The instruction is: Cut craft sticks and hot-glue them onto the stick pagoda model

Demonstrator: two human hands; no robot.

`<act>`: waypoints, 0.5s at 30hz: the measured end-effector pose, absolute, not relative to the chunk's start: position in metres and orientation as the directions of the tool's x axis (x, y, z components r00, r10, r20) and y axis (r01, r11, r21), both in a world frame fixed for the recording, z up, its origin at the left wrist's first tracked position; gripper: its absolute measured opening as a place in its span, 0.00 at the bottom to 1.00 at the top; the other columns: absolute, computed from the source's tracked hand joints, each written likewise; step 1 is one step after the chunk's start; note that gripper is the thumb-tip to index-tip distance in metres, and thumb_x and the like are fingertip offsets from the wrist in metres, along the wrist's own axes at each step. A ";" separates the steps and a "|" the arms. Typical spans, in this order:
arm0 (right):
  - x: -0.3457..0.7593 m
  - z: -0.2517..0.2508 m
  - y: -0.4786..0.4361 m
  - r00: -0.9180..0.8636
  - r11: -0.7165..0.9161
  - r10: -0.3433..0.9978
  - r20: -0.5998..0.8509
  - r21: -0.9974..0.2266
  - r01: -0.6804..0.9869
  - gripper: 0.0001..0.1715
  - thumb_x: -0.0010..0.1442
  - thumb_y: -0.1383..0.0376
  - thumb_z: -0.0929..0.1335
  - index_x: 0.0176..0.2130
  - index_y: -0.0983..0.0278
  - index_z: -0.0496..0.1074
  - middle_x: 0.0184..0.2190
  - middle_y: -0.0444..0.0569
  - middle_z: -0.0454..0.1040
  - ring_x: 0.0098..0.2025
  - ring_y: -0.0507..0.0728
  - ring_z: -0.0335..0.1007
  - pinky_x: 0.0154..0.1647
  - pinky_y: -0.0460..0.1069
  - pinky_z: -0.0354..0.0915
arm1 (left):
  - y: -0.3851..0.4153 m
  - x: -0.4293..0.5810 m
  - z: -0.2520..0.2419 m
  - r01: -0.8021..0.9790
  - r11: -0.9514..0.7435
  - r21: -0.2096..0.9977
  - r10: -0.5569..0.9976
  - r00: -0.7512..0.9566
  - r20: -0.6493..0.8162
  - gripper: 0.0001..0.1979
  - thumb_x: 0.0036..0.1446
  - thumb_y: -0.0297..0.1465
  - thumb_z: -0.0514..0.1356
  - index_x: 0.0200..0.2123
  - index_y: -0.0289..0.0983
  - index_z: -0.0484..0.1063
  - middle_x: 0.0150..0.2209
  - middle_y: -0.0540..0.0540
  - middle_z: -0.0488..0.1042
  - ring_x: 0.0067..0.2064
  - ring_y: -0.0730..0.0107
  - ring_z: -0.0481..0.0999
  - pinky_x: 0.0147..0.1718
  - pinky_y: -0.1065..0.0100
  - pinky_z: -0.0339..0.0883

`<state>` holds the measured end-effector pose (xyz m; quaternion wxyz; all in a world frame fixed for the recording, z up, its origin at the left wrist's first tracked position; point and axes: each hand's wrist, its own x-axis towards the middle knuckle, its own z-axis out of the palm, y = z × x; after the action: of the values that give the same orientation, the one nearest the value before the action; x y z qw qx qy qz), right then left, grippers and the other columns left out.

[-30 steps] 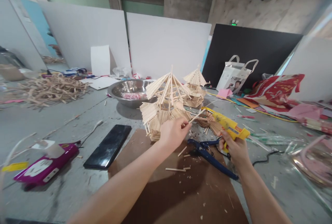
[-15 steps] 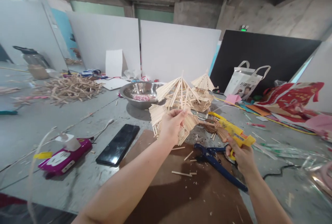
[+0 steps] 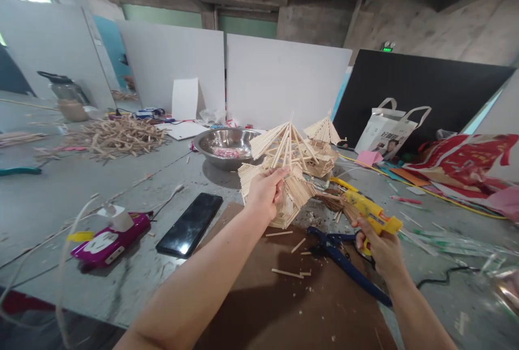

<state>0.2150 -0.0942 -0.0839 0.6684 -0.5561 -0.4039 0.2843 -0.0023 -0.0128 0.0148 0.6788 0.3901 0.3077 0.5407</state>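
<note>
In the middle stands a tiered model pavilion (image 3: 298,196) of thin wooden sticks, its pointed upper roof only partly covered. My left hand (image 3: 265,190) is closed at the model, thumb and fingers pinched at the joint between its two roofs. A yellow hot glue gun (image 3: 367,209) is in my right hand (image 3: 377,244), fingers wrapped round its handle. Its nozzle points left toward the model, and the tip is hard to make out. Behind the model is a second stick pavilion (image 3: 324,145). Blue-handled cutters (image 3: 344,266) lie below the glue gun.
A brown board (image 3: 259,307) with loose stick pieces lies in front. To the left are a black phone (image 3: 190,224), a purple power strip (image 3: 111,242) and a stick pile (image 3: 117,136). A steel bowl (image 3: 206,153) stands behind. A white bag (image 3: 383,131) is at the right.
The whole view has shifted slightly, so things appear a little farther right. Both hands keep their holds, and the model and glue gun stay in about the same relation.
</note>
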 end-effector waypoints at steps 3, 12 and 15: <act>0.214 -0.083 -0.094 0.512 0.217 0.826 0.238 -0.971 0.102 0.21 0.40 0.52 0.67 0.28 0.66 0.63 0.21 0.43 0.66 0.11 0.45 0.54 0.09 0.43 0.51 | -0.010 -0.003 0.013 -0.493 0.101 0.864 0.974 0.226 0.015 0.12 0.39 0.33 0.60 0.17 0.35 0.58 0.09 0.58 0.53 0.09 0.87 0.47 0.09 0.77 0.36; 0.217 -0.086 -0.094 0.502 0.213 0.833 0.234 -0.972 0.099 0.18 0.42 0.54 0.67 0.29 0.65 0.63 0.22 0.43 0.66 0.11 0.44 0.54 0.08 0.42 0.49 | -0.009 -0.005 0.012 -0.519 0.083 0.851 0.977 0.211 0.034 0.13 0.38 0.31 0.60 0.16 0.35 0.56 0.10 0.58 0.54 0.10 0.87 0.48 0.09 0.77 0.37; 0.216 -0.085 -0.095 0.503 0.193 0.835 0.222 -0.975 0.111 0.18 0.43 0.54 0.67 0.28 0.66 0.63 0.22 0.44 0.66 0.11 0.44 0.54 0.08 0.42 0.49 | -0.009 -0.004 0.013 -0.531 0.072 0.845 0.983 0.183 0.032 0.14 0.38 0.31 0.60 0.16 0.35 0.55 0.09 0.58 0.53 0.10 0.88 0.48 0.09 0.77 0.37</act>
<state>0.2161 -0.0947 -0.0852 0.6518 -0.5714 -0.4141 0.2779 -0.0043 -0.0095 0.0134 0.6688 0.3798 0.2975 0.5656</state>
